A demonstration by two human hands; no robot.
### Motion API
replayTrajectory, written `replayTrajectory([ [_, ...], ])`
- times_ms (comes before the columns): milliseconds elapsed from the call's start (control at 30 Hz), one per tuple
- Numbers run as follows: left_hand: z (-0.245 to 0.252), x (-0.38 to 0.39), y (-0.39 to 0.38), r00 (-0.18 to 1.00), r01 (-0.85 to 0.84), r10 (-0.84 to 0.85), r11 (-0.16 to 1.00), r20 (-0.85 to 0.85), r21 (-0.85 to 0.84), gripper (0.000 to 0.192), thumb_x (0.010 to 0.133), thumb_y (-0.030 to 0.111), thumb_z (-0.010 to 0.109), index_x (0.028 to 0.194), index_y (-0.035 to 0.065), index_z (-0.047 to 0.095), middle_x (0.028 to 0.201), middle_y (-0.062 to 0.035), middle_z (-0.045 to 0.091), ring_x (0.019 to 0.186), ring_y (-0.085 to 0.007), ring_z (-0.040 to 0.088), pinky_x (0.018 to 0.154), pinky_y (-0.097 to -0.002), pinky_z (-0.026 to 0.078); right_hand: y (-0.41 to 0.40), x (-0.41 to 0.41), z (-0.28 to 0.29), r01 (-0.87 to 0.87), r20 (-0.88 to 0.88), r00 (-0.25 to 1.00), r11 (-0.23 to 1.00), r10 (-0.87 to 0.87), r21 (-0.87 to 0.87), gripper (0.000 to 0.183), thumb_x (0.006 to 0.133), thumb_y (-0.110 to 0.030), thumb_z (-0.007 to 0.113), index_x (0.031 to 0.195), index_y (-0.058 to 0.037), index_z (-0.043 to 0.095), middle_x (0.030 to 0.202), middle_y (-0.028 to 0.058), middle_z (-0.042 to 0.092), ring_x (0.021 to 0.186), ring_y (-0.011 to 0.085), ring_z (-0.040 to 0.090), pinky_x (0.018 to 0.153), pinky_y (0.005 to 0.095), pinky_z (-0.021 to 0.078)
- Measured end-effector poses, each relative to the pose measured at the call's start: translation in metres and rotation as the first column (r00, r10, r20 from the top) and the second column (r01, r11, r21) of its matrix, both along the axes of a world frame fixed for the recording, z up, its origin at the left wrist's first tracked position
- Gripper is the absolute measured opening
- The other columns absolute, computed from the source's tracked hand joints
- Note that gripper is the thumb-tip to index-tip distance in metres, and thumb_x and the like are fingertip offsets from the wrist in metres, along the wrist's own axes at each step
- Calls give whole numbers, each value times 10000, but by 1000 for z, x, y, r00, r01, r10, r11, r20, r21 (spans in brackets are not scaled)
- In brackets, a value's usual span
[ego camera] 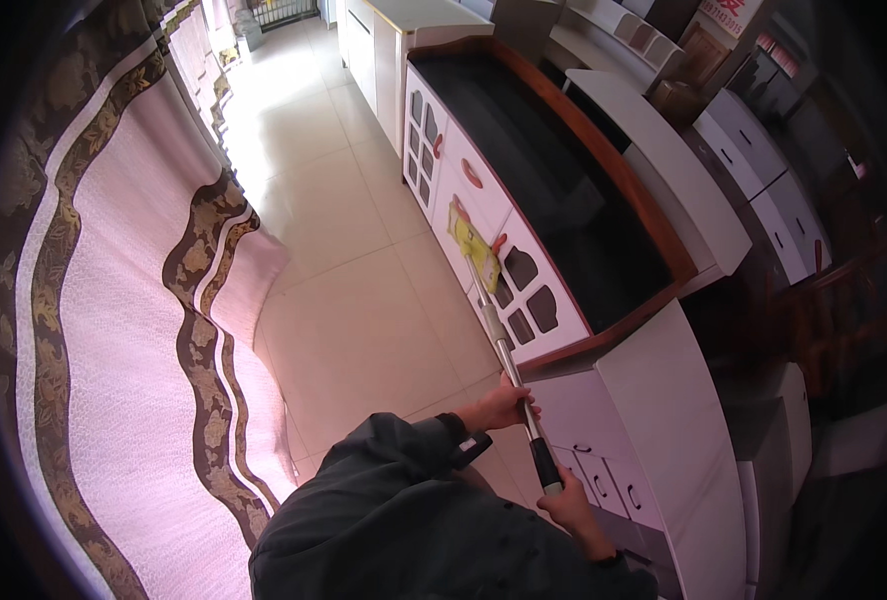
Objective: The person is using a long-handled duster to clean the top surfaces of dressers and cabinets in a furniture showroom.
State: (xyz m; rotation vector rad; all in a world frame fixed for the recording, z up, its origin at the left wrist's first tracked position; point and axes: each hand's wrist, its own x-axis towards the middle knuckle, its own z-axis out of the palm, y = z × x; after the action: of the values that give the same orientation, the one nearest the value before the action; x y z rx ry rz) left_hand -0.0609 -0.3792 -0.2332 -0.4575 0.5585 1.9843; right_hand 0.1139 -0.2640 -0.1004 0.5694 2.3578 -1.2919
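My left hand (500, 406) is wrapped around the metal pole (515, 373) of a flat mop, partway along it. Lower down, my right hand (572, 504) grips the pole's black handle (545, 463) near its end. At the far end is a yellow-green mop head (473, 244), seen over the front of a white cabinet (452, 180) with red handles and a dark top. It lies beside a door with dark shaped panes (541, 307). Whether the pad touches the cabinet front cannot be told.
Pink and brown patterned curtains (128, 337) hang along the left. Beige floor tiles (353, 315) run between them and the cabinets. A pale-topped cabinet (676, 435) with drawers stands close on the right; another white cabinet (372, 67) is farther ahead. More furniture (758, 180) fills the right.
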Motion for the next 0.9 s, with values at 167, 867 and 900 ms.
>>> replayTrajectory([
  [167,10,19,0,901,427,-434,889,7,165,288,878,81,474,1015,180,242,1001,-106,521,994,-333,544,859,-567,383,22,48,30,62,69,996,998,-59,-32,496,548,-50,640,1010,40,487,782,140,525,713,226,525,646,311,432],
  [867,-13,85,41,788,591,-615,773,44,230,256,929,275,396,1009,57,503,1035,-113,571,1093,-270,491,939,-456,328,83,222,1,357,181,919,934,-350,-3,508,713,-144,682,1133,51,475,930,131,580,889,170,543,770,276,417],
  [900,-22,90,47,780,600,-624,765,39,233,256,929,275,396,1009,57,503,1035,-113,571,1093,-270,491,939,-456,328,94,242,-18,435,148,896,894,-419,-104,512,707,-132,681,1139,48,475,932,126,581,884,172,545,770,277,419],
])
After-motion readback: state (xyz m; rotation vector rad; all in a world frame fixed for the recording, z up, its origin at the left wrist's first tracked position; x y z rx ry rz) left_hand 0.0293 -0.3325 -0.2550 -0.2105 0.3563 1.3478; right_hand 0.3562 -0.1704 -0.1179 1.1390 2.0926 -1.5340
